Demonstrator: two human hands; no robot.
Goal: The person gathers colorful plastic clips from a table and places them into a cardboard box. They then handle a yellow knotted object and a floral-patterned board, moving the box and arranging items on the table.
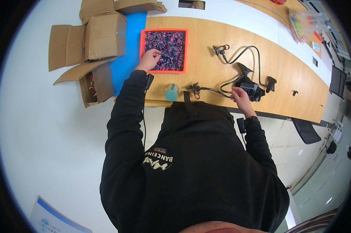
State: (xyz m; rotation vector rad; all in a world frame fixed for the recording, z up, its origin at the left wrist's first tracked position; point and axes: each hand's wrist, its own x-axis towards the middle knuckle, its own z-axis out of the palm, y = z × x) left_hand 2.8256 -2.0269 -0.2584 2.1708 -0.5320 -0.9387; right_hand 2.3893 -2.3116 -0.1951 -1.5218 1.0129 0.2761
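My left hand [149,59] is over the left side of an orange-red tray [186,52] filled with small beads [171,43] in pink, blue and dark colours. Its thumb and fingertips are close together, and whether a bead sits between them is too small to tell. My right hand [241,97] hovers by a black clip stand [251,90] with bendable gooseneck arms [258,55]. Its fingers are bent near one of the arms; I cannot tell whether they touch it. A clear jar with a teal lid [171,95] stands between my hands, near the table's front edge.
Open cardboard boxes [105,36] stand on the left, partly over a blue mat [131,35]. A smaller box [102,84] holds colourful pieces. Gooseneck clips [194,87] lie near the jar. Farther right are a small black part [295,93] and a plastic bag [306,24].
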